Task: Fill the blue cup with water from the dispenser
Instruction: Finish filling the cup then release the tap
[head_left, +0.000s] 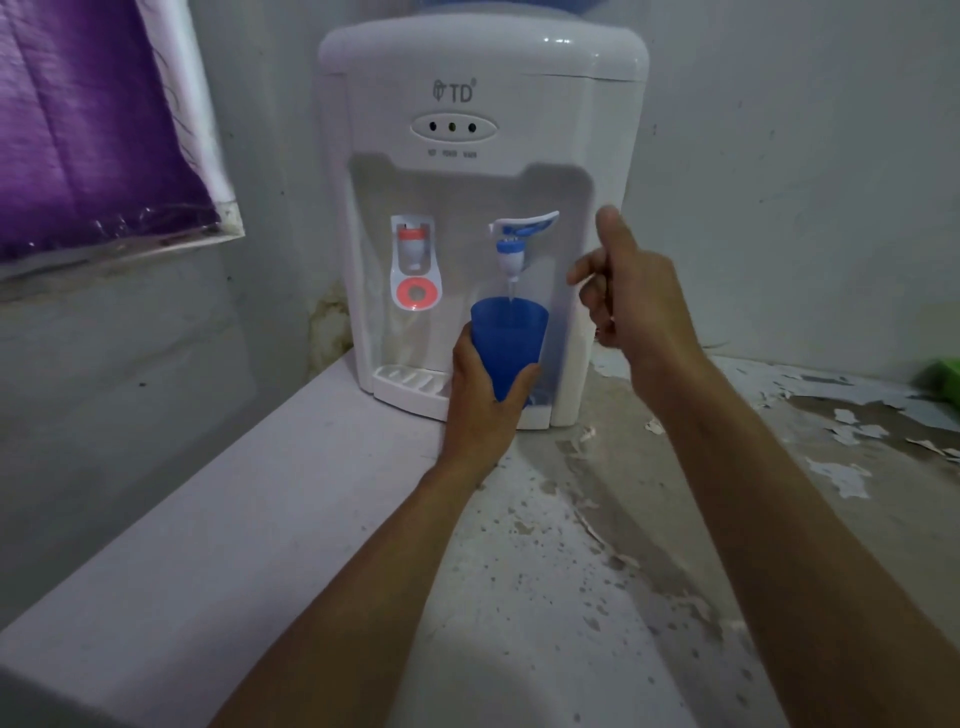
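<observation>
Blue cup (508, 345) sits under the blue tap (514, 244), my left hand (480, 395) fingers gripping it to catch the thin stream; my right hand (631, 296), loosely curled, holds nothing beside the dispenser (483, 104).

head view looks forward and down, close to the dispenser (480, 208).

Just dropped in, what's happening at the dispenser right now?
The left hand holds the blue cup under the blue tap of the dispenser. A thin stream of water runs from the tap into the cup. The right hand is off to the side of the tap lever, loosely curled and holding nothing. The water level inside the cup can't be seen.
</observation>
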